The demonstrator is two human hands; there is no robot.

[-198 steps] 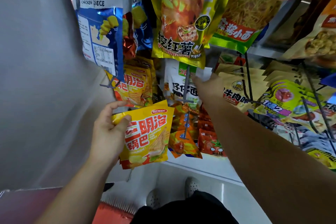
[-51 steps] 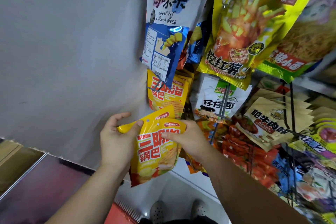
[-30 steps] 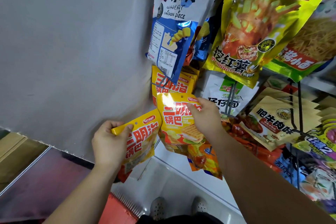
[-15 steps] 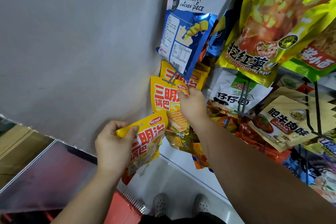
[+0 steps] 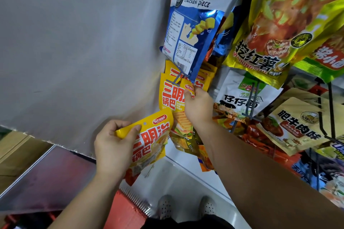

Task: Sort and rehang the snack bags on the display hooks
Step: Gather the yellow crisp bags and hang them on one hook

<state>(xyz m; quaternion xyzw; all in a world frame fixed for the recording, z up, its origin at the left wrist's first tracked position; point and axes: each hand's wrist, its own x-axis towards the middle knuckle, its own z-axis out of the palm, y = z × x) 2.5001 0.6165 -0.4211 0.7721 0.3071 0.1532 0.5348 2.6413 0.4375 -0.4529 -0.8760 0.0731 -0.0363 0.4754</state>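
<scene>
Pinching the top edge of 1 yellow snack bag (image 5: 170, 96), the right hand (image 5: 198, 109) holds it at the tip of the grey display hook (image 5: 176, 80), under a blue bag (image 5: 191, 29). The left hand (image 5: 111, 147) grips a 2nd matching bag (image 5: 150, 145) by its top corner, lower down.

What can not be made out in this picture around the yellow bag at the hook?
Head view: whether the hole of the yellow bag in the right hand is on the hook; the blue bag covers it.
Head view: how many bags hang behind it; they overlap.
Head view: the blue bag's top; the upper edge cuts it off.
Head view: the blue bag's label print; too small.
</scene>
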